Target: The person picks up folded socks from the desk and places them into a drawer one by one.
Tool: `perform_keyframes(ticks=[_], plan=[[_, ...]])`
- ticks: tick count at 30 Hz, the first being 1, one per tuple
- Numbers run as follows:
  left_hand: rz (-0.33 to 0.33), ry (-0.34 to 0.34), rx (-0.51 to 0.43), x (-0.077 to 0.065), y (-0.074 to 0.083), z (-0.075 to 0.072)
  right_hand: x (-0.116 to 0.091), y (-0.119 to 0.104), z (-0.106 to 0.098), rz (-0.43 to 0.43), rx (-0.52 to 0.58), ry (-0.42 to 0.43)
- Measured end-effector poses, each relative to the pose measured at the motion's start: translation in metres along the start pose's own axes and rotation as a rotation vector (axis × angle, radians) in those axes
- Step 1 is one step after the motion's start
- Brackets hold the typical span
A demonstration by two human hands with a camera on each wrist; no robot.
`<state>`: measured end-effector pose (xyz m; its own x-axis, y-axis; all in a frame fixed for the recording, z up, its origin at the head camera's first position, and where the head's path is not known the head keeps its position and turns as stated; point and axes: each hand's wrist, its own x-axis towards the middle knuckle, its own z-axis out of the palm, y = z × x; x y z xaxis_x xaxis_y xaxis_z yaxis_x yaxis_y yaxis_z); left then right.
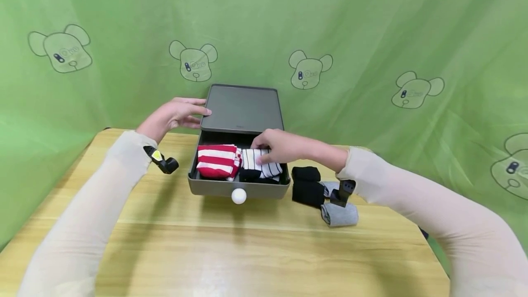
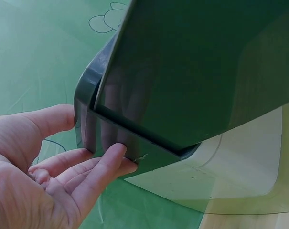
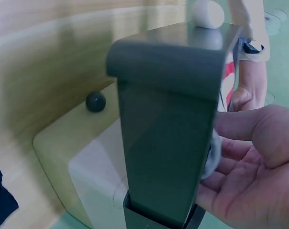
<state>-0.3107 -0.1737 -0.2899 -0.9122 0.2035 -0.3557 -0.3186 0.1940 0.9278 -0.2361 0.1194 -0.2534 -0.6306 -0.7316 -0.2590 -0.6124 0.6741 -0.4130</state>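
A dark grey drawer [image 1: 198, 189] with a white knob [image 1: 239, 195] is pulled out from under its flat grey top [image 1: 243, 109]. Red-and-white striped folded socks [image 1: 216, 159] lie in its left part. On the right side, my right hand [image 1: 284, 145] reaches in and holds a white folded sock [image 1: 250, 156] with black stripes between thumb and fingers. The right wrist view shows part of this hand behind the drawer's side wall [image 3: 165, 143]. My left hand [image 1: 177, 112] touches the left side of the casing [image 2: 87, 95] with thumb and fingers extended.
Folded black socks [image 1: 308, 191] and grey socks [image 1: 342, 214] lie on the wooden table [image 1: 247, 260] to the right of the drawer. White and yellowish lower units stand beneath, one with a dark knob [image 3: 95, 101]. A green curtain [image 1: 247, 22] hangs behind.
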Motion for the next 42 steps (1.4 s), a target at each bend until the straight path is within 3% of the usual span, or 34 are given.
perform_keyframes(ticks=[4, 8, 16, 22, 26, 29, 31, 34, 37, 40, 42], plan=[[0.000, 0.000, -0.009, -0.001, 0.001, 0.000, 0.003, 0.001, 0.008, 0.002, -0.150, 0.077], [0.011, 0.000, -0.006, 0.000, 0.001, 0.000, 0.004, 0.001, 0.011, 0.018, -0.235, 0.148], [0.003, -0.005, -0.025, 0.001, -0.001, 0.001, 0.001, -0.002, 0.016, 0.033, -0.304, 0.206], [0.015, -0.005, 0.011, 0.000, -0.001, 0.000, -0.002, -0.003, 0.018, -0.013, -0.327, 0.290], [0.016, -0.003, 0.012, 0.000, 0.000, 0.001, -0.009, -0.005, 0.018, -0.130, -0.140, 0.385], [0.017, -0.002, 0.011, 0.000, -0.002, 0.001, -0.019, -0.012, 0.025, -0.294, 0.107, 0.421], [0.019, 0.001, 0.012, 0.000, -0.002, 0.001, -0.027, -0.018, 0.034, -0.411, 0.254, 0.402], [0.017, 0.006, 0.022, -0.001, -0.001, 0.001, -0.035, -0.026, 0.055, -0.560, 0.439, 0.281], [0.016, 0.008, 0.027, -0.001, 0.000, 0.001, -0.037, -0.026, 0.080, -0.641, 0.577, 0.111], [0.015, 0.006, 0.031, -0.001, 0.001, 0.001, -0.036, -0.020, 0.106, -0.621, 0.680, -0.043], [0.012, 0.002, 0.035, -0.002, 0.001, 0.001, -0.035, -0.013, 0.121, -0.544, 0.731, -0.109]])
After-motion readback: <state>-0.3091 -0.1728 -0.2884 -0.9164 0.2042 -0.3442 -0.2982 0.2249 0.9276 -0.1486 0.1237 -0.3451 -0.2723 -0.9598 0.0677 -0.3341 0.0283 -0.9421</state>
